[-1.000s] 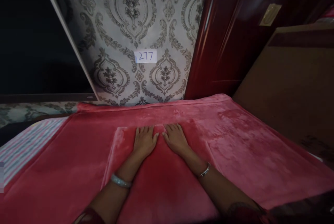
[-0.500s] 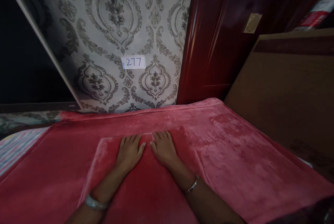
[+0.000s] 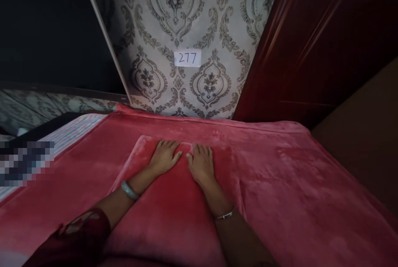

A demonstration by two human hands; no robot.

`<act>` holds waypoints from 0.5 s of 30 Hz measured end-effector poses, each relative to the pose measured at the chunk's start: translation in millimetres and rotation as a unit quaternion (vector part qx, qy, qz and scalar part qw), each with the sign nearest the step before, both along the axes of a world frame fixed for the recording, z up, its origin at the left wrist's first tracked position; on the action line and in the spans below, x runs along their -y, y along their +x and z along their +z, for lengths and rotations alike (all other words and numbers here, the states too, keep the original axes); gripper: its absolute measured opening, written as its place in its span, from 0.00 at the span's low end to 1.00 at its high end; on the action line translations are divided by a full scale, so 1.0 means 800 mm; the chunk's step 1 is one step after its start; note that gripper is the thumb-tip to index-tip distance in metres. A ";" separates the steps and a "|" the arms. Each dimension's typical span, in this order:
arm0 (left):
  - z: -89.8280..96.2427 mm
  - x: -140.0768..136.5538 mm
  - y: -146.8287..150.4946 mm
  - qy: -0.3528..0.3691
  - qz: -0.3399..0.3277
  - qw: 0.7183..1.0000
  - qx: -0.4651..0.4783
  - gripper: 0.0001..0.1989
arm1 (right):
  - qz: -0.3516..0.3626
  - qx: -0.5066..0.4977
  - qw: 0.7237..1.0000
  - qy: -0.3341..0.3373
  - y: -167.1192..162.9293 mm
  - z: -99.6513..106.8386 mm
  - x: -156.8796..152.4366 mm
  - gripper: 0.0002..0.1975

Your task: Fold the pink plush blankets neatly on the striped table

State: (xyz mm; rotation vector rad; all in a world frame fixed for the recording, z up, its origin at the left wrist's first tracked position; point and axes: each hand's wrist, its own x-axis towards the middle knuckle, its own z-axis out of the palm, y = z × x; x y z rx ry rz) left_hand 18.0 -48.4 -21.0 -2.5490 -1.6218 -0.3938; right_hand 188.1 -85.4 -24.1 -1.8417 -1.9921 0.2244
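A folded piece of plush red fabric (image 3: 168,200) lies flat in front of me, on top of a larger spread of the same pinkish-red plush cloth (image 3: 295,192). Near its far edge, my left hand (image 3: 164,157) rests palm down with the fingers stretched out. Beside it my right hand (image 3: 201,162) also lies flat on the fabric, fingers extended, a small gap between the two thumbs. Neither hand grips anything. A bangle circles each wrist. The near end of the folded fabric runs toward my body and its lower edge is in shadow.
Behind the cloth rises a patterned wall with a paper label (image 3: 187,58) reading 277. A dark screen (image 3: 56,30) stands at the left, a dark red wood panel (image 3: 304,51) at the right. Striped fabric (image 3: 79,130) shows past the cloth's left edge. A brown board (image 3: 367,134) borders the right.
The view has turned to the left, bringing more of the screen and striped fabric into sight. Both hands remain flat near the folded fabric's far edge.
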 end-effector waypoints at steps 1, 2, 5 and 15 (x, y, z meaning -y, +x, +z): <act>0.000 0.000 0.000 -0.001 0.001 1.000 0.000 0.24 | 0.001 0.002 1.000 0.001 0.000 0.000 0.000 0.26; 0.000 0.001 0.000 -0.002 0.001 1.000 0.000 0.24 | 0.001 0.004 1.000 0.001 0.000 0.000 -0.001 0.25; 0.003 0.005 0.002 -0.008 0.001 1.000 -0.002 0.24 | 0.004 0.018 1.000 0.004 0.003 0.003 -0.001 0.24; 0.025 0.009 -0.018 -0.025 0.060 0.998 -0.019 0.28 | -0.135 0.082 0.987 0.008 0.072 0.001 0.015 0.23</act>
